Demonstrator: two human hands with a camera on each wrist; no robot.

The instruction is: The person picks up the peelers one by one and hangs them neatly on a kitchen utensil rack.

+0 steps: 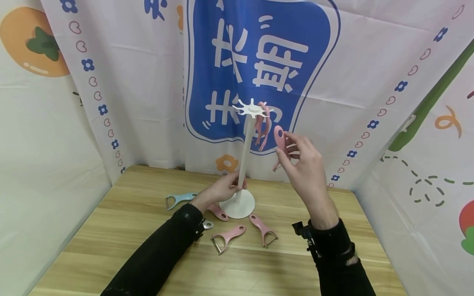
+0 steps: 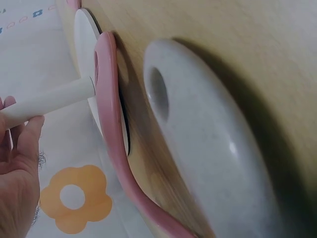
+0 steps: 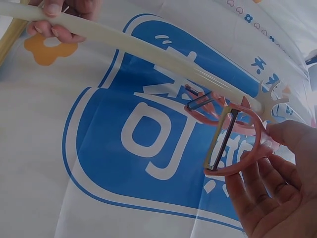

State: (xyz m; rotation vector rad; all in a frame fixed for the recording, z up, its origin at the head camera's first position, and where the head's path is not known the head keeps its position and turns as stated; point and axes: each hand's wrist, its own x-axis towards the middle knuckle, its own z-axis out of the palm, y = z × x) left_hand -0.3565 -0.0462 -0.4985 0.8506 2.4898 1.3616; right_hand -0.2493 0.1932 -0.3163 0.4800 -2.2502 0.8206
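Note:
A white stand (image 1: 246,152) with a round base and a star-shaped hook top rises from the table. Low on its pole, my left hand (image 1: 221,190) grips it with thumb and fingers. My right hand (image 1: 306,170) pinches a pink peeler (image 1: 279,139) by its handle, just right of the hooks and apart from them. In the right wrist view, this peeler's metal blade (image 3: 225,139) points toward the pole. Pink peelers (image 1: 262,130) hang from the hooks' right side; their overlap hides how many.
On the wooden table (image 1: 148,238) lie two pink peelers (image 1: 230,234) (image 1: 261,225) in front of the base. A third pink peeler (image 1: 217,212), a grey peeler (image 1: 208,225) and a blue peeler (image 1: 181,198) lie around my left forearm. A printed cloth (image 1: 155,102) hangs behind.

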